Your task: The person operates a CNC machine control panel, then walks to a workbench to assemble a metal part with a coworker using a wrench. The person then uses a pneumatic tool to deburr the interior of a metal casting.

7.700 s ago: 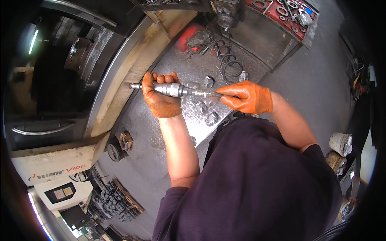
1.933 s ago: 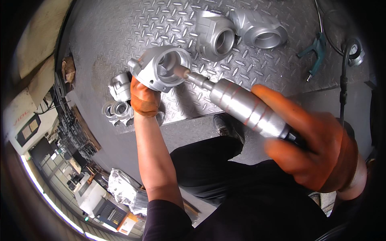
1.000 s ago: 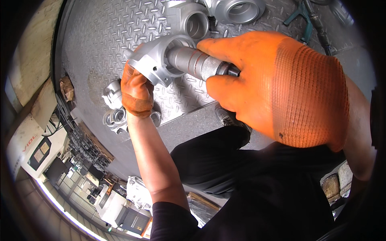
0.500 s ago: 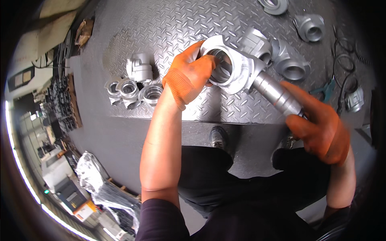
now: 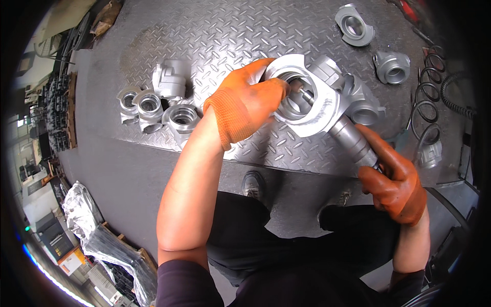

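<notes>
My left hand (image 5: 250,100), in an orange glove, is closed on the rim of a silver metal casting (image 5: 330,110) with a wide ring opening, its thumb inside the ring. The casting is held tilted above the plate. My right hand (image 5: 396,187), also gloved in orange, grips the near end of a grey cylindrical tool (image 5: 353,140), grinder-like in shape. The tool's front end meets the casting's side. Inside the ring a thin shaft (image 5: 307,96) with a brownish tip shows close to my left thumb. My right fingertips are partly hidden.
The diamond-plate tabletop (image 5: 215,41) carries several similar castings: a group at left (image 5: 171,79), others behind the held one (image 5: 365,100), and loose ones at far right (image 5: 353,25). Coiled dark hose (image 5: 432,92) lies along the right edge. A plastic-wrapped stack (image 5: 102,235) stands at lower left.
The whole view has shifted. The held casting is turned slightly, and the thin shaft with its brownish tip now shows inside the ring. Both hands keep their holds.
</notes>
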Demonstrator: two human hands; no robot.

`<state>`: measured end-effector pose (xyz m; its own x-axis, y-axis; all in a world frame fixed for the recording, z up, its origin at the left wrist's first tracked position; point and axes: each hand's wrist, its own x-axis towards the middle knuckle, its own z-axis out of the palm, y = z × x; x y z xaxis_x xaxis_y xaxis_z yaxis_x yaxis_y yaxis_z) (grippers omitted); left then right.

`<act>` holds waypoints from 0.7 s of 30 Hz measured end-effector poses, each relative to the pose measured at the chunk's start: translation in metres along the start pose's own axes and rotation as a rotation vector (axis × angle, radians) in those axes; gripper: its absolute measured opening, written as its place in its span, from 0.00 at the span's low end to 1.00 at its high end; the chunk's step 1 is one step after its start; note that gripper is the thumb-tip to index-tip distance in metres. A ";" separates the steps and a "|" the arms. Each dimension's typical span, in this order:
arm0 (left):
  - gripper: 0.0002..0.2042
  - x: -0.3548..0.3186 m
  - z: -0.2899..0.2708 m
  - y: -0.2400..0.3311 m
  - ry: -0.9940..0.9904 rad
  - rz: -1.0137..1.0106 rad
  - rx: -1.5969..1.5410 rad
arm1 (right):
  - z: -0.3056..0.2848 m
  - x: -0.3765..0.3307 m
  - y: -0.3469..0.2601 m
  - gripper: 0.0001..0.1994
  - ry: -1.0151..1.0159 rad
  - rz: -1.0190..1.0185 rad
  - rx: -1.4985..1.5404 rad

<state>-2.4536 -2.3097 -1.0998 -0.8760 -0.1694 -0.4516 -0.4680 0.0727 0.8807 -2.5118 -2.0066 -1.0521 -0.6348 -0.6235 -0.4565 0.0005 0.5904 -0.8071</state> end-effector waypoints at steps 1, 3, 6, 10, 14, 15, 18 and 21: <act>0.25 -0.001 0.001 0.000 0.006 0.031 0.001 | -0.001 0.001 0.000 0.30 -0.013 -0.019 -0.022; 0.24 -0.003 0.002 0.000 0.018 0.091 0.007 | -0.007 0.002 -0.013 0.29 -0.082 0.054 -0.050; 0.25 -0.003 -0.002 -0.004 -0.040 0.145 0.022 | -0.006 0.003 -0.020 0.29 -0.106 0.108 -0.112; 0.24 -0.004 0.003 -0.001 0.003 0.095 -0.020 | -0.002 0.003 -0.025 0.26 -0.045 0.164 -0.023; 0.25 -0.005 0.011 0.009 0.061 -0.036 -0.084 | -0.002 0.005 -0.016 0.21 -0.047 -0.018 -0.160; 0.25 -0.004 0.011 0.009 0.073 -0.048 -0.077 | -0.004 0.006 -0.015 0.21 -0.061 -0.058 -0.202; 0.23 -0.002 0.010 0.010 0.057 -0.030 -0.057 | -0.007 0.007 -0.016 0.20 -0.100 -0.076 -0.237; 0.22 -0.001 0.011 0.011 0.058 -0.033 -0.061 | -0.007 0.006 -0.021 0.20 -0.108 -0.024 -0.189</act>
<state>-2.4591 -2.2984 -1.0914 -0.8514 -0.2273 -0.4728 -0.4867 0.0062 0.8735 -2.5216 -2.0189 -1.0357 -0.5462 -0.6839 -0.4836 -0.1651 0.6539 -0.7383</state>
